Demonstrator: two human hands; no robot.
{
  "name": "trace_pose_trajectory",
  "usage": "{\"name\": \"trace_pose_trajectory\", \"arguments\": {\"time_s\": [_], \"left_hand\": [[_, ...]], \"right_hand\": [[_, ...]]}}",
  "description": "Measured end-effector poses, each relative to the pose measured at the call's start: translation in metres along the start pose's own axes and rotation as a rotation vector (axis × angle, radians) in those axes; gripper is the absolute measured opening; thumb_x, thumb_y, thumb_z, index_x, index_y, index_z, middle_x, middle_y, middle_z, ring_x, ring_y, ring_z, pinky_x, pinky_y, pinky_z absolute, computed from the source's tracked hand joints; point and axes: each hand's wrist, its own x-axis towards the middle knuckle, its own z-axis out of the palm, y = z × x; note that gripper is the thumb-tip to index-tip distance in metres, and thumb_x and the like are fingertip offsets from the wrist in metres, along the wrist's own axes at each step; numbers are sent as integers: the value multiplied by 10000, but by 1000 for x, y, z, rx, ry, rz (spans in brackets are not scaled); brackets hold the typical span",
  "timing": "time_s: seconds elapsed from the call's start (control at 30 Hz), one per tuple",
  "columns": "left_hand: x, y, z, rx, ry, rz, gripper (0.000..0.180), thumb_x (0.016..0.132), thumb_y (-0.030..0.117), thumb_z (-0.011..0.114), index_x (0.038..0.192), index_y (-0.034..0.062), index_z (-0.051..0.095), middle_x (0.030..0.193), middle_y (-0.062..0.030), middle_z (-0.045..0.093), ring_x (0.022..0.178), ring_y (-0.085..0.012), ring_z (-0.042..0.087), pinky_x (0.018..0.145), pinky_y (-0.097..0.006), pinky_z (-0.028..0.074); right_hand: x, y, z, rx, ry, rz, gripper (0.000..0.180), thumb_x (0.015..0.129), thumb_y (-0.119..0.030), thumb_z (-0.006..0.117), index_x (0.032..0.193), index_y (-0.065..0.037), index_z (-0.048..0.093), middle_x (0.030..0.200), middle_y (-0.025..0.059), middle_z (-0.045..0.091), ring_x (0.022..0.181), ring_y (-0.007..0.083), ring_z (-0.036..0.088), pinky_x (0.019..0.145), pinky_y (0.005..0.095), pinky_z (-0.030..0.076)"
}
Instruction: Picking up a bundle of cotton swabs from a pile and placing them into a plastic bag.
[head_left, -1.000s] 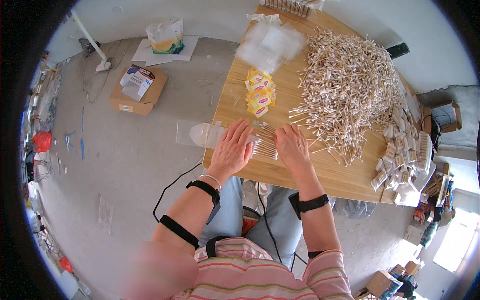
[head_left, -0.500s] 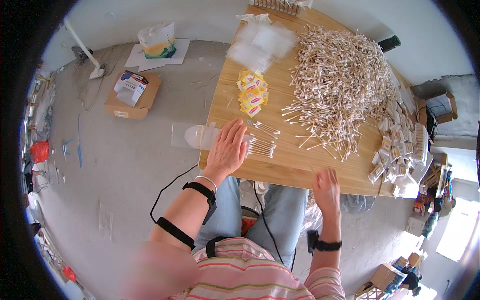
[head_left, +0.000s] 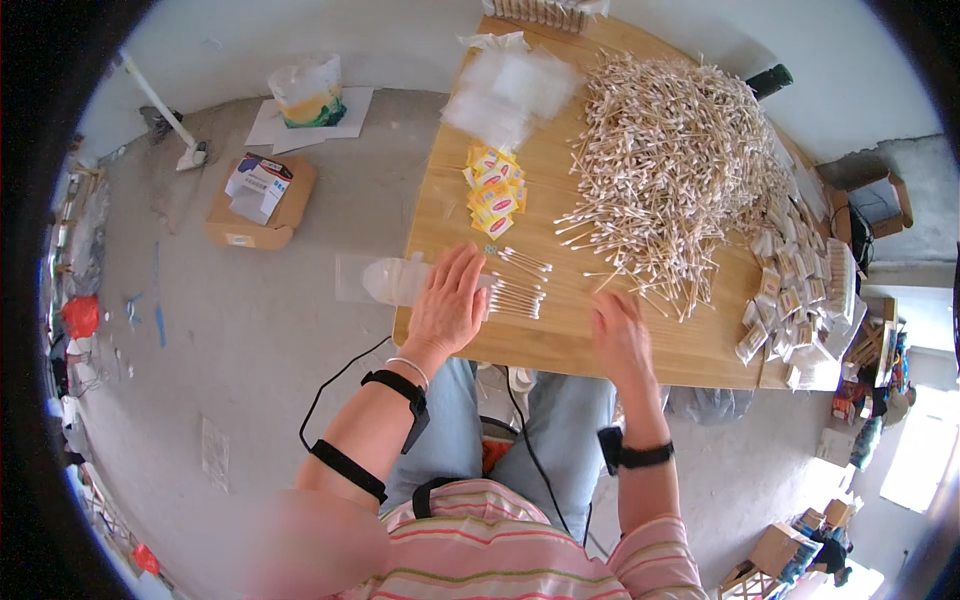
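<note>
My left hand (head_left: 450, 300) lies flat with its fingers stretched out, over the end of a clear plastic bag (head_left: 392, 281) that sticks out past the table's left edge. From beside its fingertips a row of cotton swabs (head_left: 518, 299) points right, their near ends hidden by the hand and bag. A smaller group of swabs (head_left: 525, 262) lies just beyond. My right hand (head_left: 622, 340) is over the table at the near edge of a big heap of loose cotton swabs (head_left: 670, 170). Its fingers are smeared, so whether they hold anything does not show.
Yellow-and-red labels (head_left: 495, 195) and a pile of clear bags (head_left: 515, 95) lie farther back on the wooden table (head_left: 560, 345). Filled small packs (head_left: 795, 285) crowd its right side. A cardboard box (head_left: 265, 220) sits on the floor at left.
My right hand has moved left and away from me, from the table's near edge toward the swab heap. My left hand stays flat over the bag. The whole view has shifted slightly.
</note>
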Motion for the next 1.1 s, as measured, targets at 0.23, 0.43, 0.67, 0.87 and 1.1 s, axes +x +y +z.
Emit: {"name": "trace_pose_trajectory", "arguments": {"time_s": [0.23, 0.43, 0.67, 0.87, 1.1], "left_hand": [[3, 6, -1, 1, -3, 1, 482, 887, 170, 552, 1327, 14, 431, 1387, -144, 451, 1331, -303, 378, 1111, -432, 307], [4, 5, -4, -60, -16, 27, 515, 891, 194, 556, 1371, 64, 421, 1429, -108, 434, 1349, -298, 361, 1123, -438, 289], [3, 8, -13, 68, -116, 128, 712, 872, 427, 612, 1455, 118, 345, 1510, -60, 359, 1407, -284, 291, 1156, -471, 215], [5, 8, -11, 61, -104, 139, 726, 838, 526, 616, 1404, 114, 424, 1474, -55, 417, 1394, -272, 318, 1157, -461, 211], [5, 9, -12, 89, -88, 149, 720, 824, 539, 623, 1379, 110, 456, 1450, -48, 448, 1378, -261, 346, 1152, -448, 220]], "right_hand": [[61, -42, 66, -7, 34, -68, 268, 804, -61, 599, 1069, -89, 623, 1107, 101, 559, 1052, 333, 506, 890, 440, 431], [41, -50, 68, 54, 45, -104, 317, 776, -26, 582, 1078, -108, 628, 1095, 97, 556, 1055, 323, 509, 859, 437, 435], [11, 11, 27, -164, 254, 188, 322, 770, 5, 587, 1078, -74, 631, 1118, 109, 559, 1055, 313, 517, 922, 433, 440], [34, 38, 25, -195, 221, 8, 182, 743, -58, 671, 918, -107, 664, 1021, 40, 563, 967, 276, 518, 847, 411, 450], [63, 19, 52, -286, 195, -92, 138, 763, -112, 670, 892, -127, 625, 968, 28, 548, 965, 259, 513, 818, 405, 444]]}}
